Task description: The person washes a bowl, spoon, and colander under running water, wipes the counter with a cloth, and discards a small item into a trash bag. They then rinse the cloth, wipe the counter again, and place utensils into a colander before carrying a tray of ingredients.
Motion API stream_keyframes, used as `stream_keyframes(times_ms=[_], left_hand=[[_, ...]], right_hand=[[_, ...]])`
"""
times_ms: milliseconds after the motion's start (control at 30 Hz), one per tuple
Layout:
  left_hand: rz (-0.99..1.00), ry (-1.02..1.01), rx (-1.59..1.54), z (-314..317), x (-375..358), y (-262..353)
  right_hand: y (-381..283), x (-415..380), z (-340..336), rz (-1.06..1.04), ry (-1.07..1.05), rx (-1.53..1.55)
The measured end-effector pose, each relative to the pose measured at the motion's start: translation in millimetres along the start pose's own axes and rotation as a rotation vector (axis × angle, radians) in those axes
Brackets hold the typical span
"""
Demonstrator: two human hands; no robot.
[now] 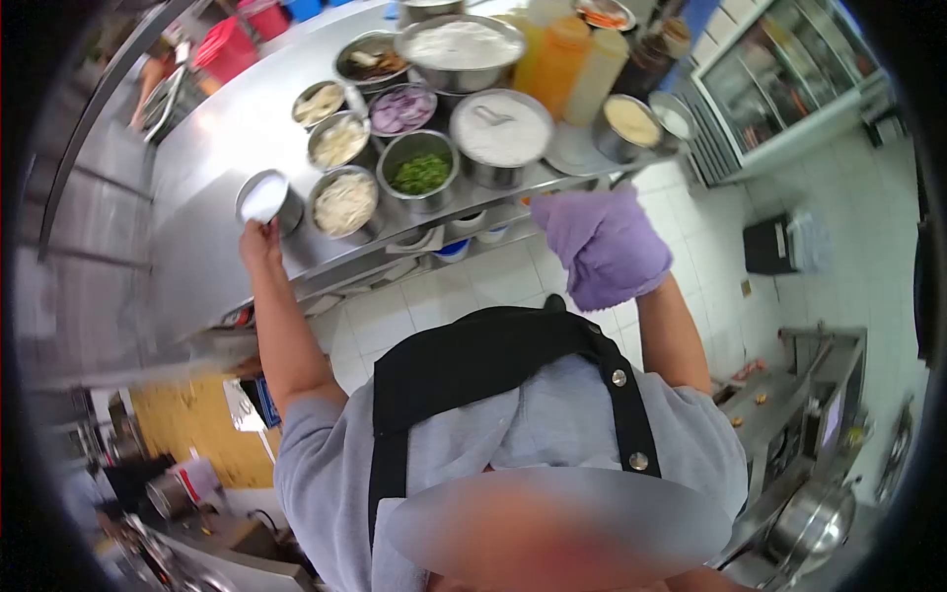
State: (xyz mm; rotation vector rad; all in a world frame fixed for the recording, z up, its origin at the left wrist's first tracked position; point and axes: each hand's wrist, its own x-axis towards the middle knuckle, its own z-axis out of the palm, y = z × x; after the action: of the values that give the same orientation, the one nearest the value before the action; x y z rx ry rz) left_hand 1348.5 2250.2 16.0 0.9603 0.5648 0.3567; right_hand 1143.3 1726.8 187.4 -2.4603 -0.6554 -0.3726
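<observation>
Steel cup (264, 197) with white contents, upper left of frame, sits at the shelf (207, 148) edge, just left of the tub of shredded white stuff (344, 202). Left hand (258, 240) pinches its near rim, fingers closed on it. Right hand (602, 247), purple-gloved and curled at centre right under the shelf lip; can't tell if it holds anything. Best keep the cup level with a firm rim grip, since it looks full.
</observation>
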Motion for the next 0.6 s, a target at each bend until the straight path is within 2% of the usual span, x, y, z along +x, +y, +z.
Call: stream_keyframes(times_ms=[33, 100, 200, 233, 267, 333, 433, 467, 500, 533, 567, 600], left_hand=[[-0.019, 0.001, -0.051, -13, 21, -13], [-0.027, -0.053, -0.068, -41, 55, -28], [-0.101, -0.103, -0.031, -47, 33, -12], [-0.044, 0.082, 0.135, -27, -1, 6], [0.018, 0.266, 0.297, 3, -48, 23], [0.612, 0.517, 0.633, 27, -81, 25], [0.741, -0.083, 0.632, 90, -177, 17], [0.468, -0.473, 0.632, 122, -222, 7], [0.401, -0.708, 0.971, 156, -253, -9], [0.45, -0.962, 0.995, 184, -291, -56], [0.223, -1.163, 1.047, 221, -335, -78], [0.213, -1.257, 1.121, 238, -356, -125]], right_hand=[[5, -6, -16, -0.002, 0.042, -0.082], [22, -29, -41, 0.144, 0.169, -0.088], [81, -74, -49, 0.559, 0.252, 0.015], [103, -89, -35, 0.677, 0.182, 0.005], [126, -105, -14, 0.772, 0.085, -0.018], [145, -124, 16, 0.874, -0.077, 0.016], [147, -115, 15, 0.953, -0.223, 0.117], [151, -108, 10, 0.976, -0.267, 0.097], [158, -103, 10, 0.985, -0.322, 0.037], [165, -98, 9, 0.99, -0.377, -0.022], [183, -107, 27, 0.897, -0.36, -0.127], [194, -113, 35, 0.803, -0.341, -0.229]])
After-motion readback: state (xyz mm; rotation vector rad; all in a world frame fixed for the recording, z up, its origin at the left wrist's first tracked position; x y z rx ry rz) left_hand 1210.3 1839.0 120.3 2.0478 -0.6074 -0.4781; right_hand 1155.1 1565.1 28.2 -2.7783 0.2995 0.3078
